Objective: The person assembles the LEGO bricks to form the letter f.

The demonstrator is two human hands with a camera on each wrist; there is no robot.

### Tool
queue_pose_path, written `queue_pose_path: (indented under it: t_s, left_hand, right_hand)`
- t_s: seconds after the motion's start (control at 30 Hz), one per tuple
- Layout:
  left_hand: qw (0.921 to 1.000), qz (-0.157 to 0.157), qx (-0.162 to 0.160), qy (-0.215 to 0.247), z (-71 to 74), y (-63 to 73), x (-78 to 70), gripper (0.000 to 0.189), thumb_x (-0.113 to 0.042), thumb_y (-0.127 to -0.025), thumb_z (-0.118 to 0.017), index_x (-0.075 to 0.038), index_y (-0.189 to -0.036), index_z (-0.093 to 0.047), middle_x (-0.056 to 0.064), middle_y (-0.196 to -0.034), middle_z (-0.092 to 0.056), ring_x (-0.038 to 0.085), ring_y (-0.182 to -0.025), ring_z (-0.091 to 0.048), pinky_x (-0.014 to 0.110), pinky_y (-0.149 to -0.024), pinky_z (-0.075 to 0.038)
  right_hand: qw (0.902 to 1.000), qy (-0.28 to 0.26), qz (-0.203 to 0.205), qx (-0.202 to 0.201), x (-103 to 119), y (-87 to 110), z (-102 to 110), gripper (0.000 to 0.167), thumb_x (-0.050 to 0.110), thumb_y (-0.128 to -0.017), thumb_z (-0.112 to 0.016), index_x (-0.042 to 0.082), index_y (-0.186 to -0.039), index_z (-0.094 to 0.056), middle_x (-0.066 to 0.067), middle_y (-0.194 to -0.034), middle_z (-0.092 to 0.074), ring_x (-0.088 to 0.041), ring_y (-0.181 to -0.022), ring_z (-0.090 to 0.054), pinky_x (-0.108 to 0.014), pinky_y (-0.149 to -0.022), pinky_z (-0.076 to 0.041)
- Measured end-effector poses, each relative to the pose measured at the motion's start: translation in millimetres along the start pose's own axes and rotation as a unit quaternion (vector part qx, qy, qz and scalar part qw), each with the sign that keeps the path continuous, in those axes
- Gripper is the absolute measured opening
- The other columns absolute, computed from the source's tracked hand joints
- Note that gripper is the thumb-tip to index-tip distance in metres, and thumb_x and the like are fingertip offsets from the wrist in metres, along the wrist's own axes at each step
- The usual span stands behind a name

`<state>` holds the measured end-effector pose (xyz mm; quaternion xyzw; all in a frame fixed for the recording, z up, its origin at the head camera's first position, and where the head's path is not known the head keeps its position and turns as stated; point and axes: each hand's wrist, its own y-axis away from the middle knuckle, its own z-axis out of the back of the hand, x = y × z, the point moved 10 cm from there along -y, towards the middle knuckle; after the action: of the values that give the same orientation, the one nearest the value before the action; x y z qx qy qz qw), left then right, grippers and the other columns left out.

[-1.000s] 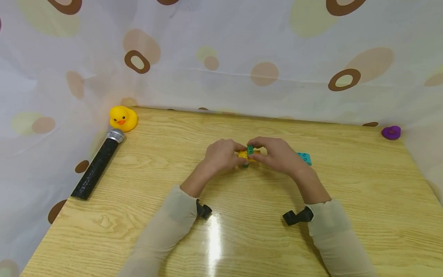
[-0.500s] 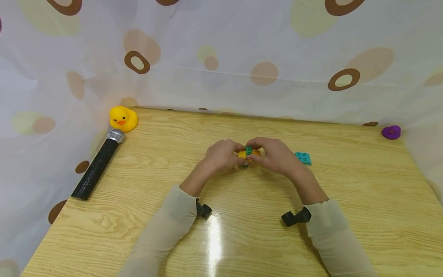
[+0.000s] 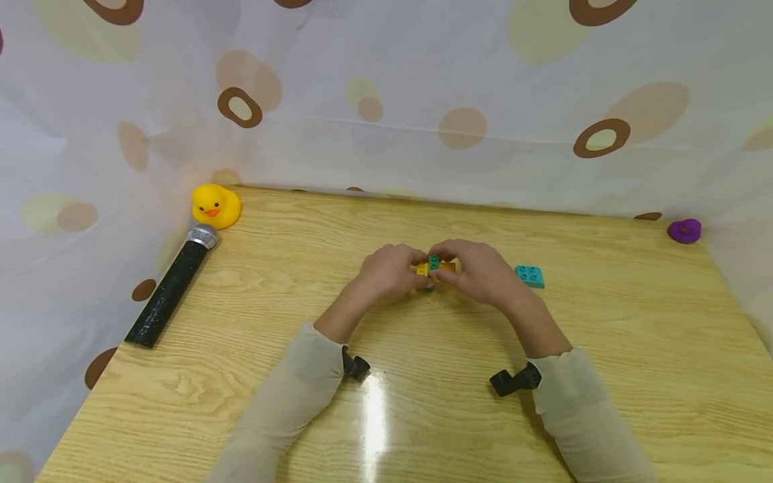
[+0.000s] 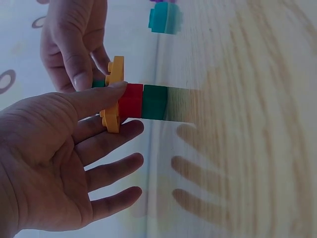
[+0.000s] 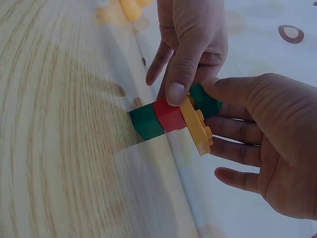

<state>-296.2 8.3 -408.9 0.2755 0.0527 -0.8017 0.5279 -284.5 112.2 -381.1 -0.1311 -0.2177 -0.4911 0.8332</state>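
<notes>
A stack of toy building bricks stands on the table between both hands. From the bottom it has a green brick [image 4: 154,101], a red brick [image 4: 131,101] and a wider yellow plate [image 5: 198,131], with a smaller green brick [image 5: 205,101] on top. My left hand [image 3: 389,272] pinches the stack near the yellow plate and red brick between thumb and forefinger, its other fingers spread. With thumb and forefinger, my right hand [image 3: 483,272] pinches the top green brick. Whether that brick is fully pressed onto the plate's studs is hard to tell.
On the wooden table [image 3: 435,402], a turquoise brick [image 3: 529,276] lies right of the right hand. A yellow rubber duck [image 3: 216,206] and a black microphone [image 3: 172,288] lie at the left. A purple ring-like object [image 3: 685,231] is in the far right corner. Patterned sheeting [image 3: 410,80] walls the back.
My right hand has shifted slightly left with the top green brick, and the turquoise brick has come fully into view beside it. The left hand has stayed in place.
</notes>
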Motion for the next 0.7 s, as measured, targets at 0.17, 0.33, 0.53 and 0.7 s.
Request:
queue_pose_path:
  t_s: [0.17, 0.33, 0.53, 0.7]
  left_hand:
    - [1.0000, -0.002, 0.000, 0.000, -0.1, 0.0, 0.2, 0.046, -0.041, -0.093, -0.074, -0.024, -0.135, -0.067, -0.002, -0.133, -0.070, 0.020, -0.104, -0.069, 0.033, -0.074, -0.055]
    - [1.0000, 0.000, 0.000, -0.003, 0.0, 0.0, 0.5, 0.045, -0.041, -0.093, -0.074, -0.024, -0.134, -0.068, -0.002, -0.131, -0.071, 0.017, -0.097, -0.068, 0.031, -0.069, -0.053]
    - [1.0000, 0.002, -0.004, -0.004, 1.2, 1.1, 0.5, 0.044, -0.043, -0.092, -0.074, -0.026, -0.133, -0.069, -0.003, -0.128, -0.072, 0.016, -0.092, -0.066, 0.030, -0.066, -0.050]
    - [1.0000, 0.004, -0.002, 0.001, 0.9, 1.0, 1.7, 0.046, -0.044, -0.092, -0.074, -0.026, -0.134, -0.068, -0.004, -0.130, -0.071, 0.018, -0.100, -0.068, 0.032, -0.069, -0.051]
  right_hand:
    - [0.9998, 0.020, -0.002, 0.000, 0.6, -0.3, -1.9, 0.040, 0.028, -0.098, -0.070, 0.010, -0.133, -0.065, -0.010, -0.127, -0.070, -0.030, -0.115, -0.066, -0.050, -0.094, -0.054]
    - [0.9997, 0.024, -0.003, -0.002, 0.6, -0.6, -3.1, 0.041, 0.027, -0.098, -0.070, 0.009, -0.134, -0.065, -0.011, -0.127, -0.070, -0.031, -0.115, -0.066, -0.051, -0.095, -0.053]
    - [0.9997, 0.022, -0.008, -0.002, 0.8, -0.4, -2.0, 0.040, 0.028, -0.098, -0.069, 0.010, -0.133, -0.065, -0.010, -0.124, -0.070, -0.030, -0.112, -0.066, -0.050, -0.092, -0.054]
    - [0.9997, 0.025, -0.008, -0.002, 1.7, 0.0, -1.3, 0.040, 0.029, -0.098, -0.069, 0.010, -0.133, -0.066, -0.010, -0.123, -0.071, -0.029, -0.110, -0.066, -0.049, -0.090, -0.054]
